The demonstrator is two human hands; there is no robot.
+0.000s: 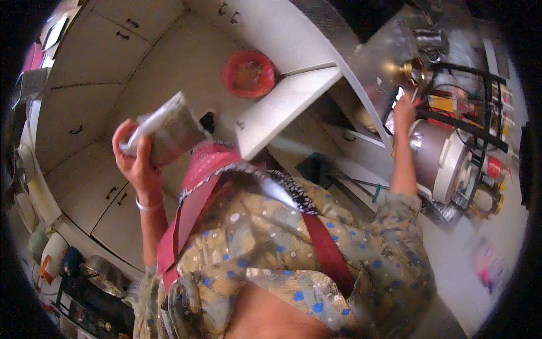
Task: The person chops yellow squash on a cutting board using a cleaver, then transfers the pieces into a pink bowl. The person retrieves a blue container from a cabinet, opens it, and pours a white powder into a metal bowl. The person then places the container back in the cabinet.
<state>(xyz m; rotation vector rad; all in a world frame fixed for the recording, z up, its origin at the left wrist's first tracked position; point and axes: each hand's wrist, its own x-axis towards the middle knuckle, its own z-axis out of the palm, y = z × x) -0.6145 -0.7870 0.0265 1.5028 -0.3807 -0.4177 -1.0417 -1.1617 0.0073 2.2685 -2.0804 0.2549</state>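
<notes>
My left hand grips a filled, partly see-through plastic packet, raised at the left of my body. The thumb and fingers are around its near end, and a bangle circles the wrist. Out to the right, my right hand is at the counter, by a dark flat object with a bright surface. Its fingers seem closed near a thin light-coloured item, but blur hides whether they hold it. A large cylindrical appliance with a pale lid end stands close to the right forearm. I wear a red apron.
An open white cabinet door juts out ahead, between my hands. Beyond it a red basin is on the floor. A black rack with jars and packets is at right, near a shiny brass-coloured vessel. Closed cabinets line the left.
</notes>
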